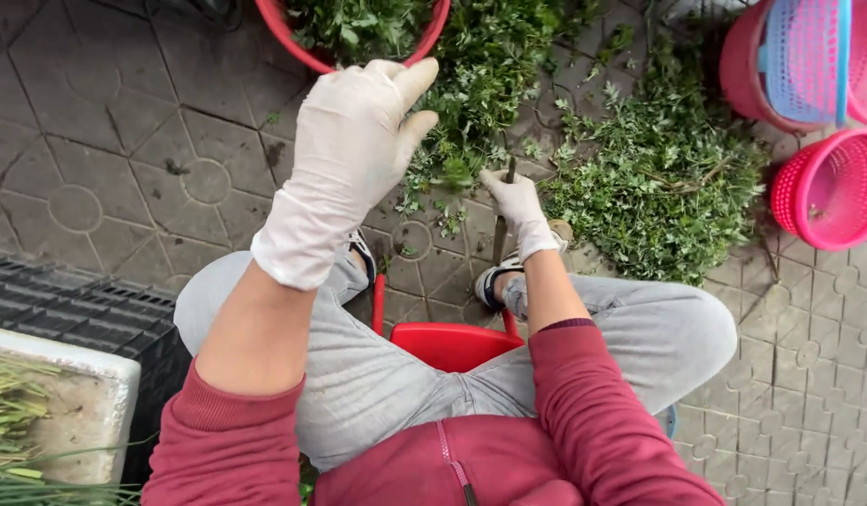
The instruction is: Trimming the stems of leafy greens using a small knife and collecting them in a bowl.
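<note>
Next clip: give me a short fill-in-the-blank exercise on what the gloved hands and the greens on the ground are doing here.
1. The right hand grips a thin dark ____ above the paving.
2. The left hand is raised, fingers open, and holds ____.
3. The basin of greens at the top edge is ____ in colour.
4. The pile of leafy greens lies directly on the ____.

Missing words: stick-like tool; nothing; red; paving
</note>
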